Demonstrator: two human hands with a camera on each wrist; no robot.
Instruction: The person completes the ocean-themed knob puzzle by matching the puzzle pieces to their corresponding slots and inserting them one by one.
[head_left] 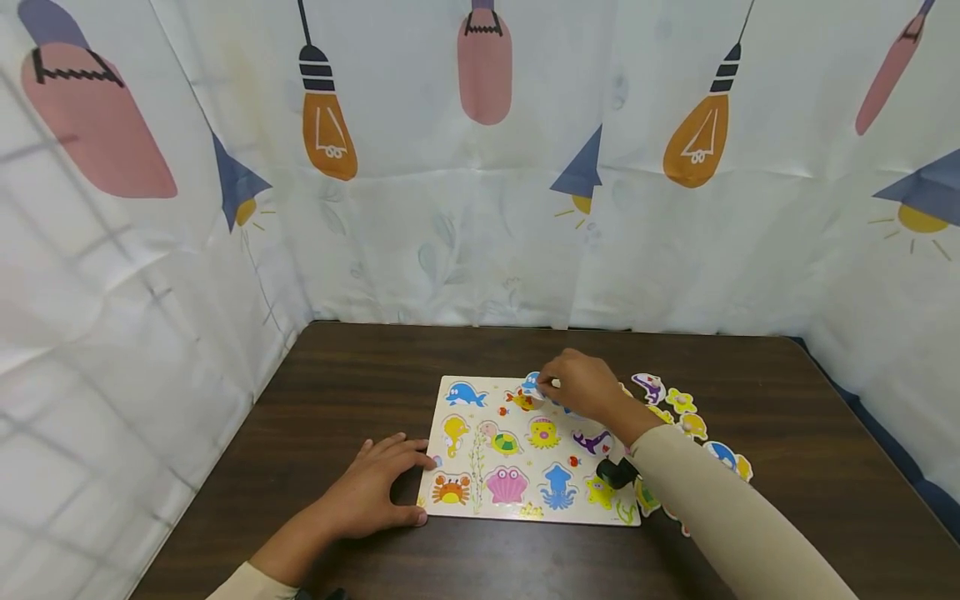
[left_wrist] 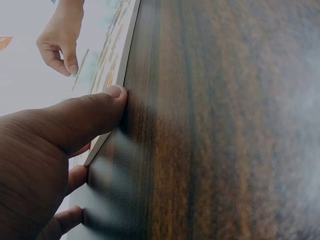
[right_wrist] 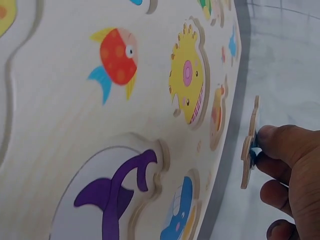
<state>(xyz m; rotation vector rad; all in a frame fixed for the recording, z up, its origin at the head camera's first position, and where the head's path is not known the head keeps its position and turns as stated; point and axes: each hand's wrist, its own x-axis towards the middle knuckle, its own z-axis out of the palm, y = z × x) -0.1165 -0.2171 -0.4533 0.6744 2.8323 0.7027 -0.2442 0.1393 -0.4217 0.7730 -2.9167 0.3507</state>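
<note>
A wooden sea-animal puzzle board [head_left: 525, 456] lies on the table, its recesses printed with animals such as a crab, a shell and a squid. My left hand [head_left: 375, 487] rests at the board's left side, thumb at the near corner and fingertips by the left edge. Above the far part of the board, my right hand [head_left: 588, 387] pinches a blue puzzle piece [head_left: 531, 383] by its small knob. The right wrist view shows that piece [right_wrist: 248, 160] edge-on and apart from the board, so its picture is hidden there.
Several loose puzzle pieces, among them a yellow flower-shaped piece [head_left: 681, 401] and a purple whale piece [head_left: 649, 387], lie right of the board, some under the right forearm. A dark wood table [head_left: 360, 383] carries everything. A printed curtain [head_left: 465, 233] hangs behind it.
</note>
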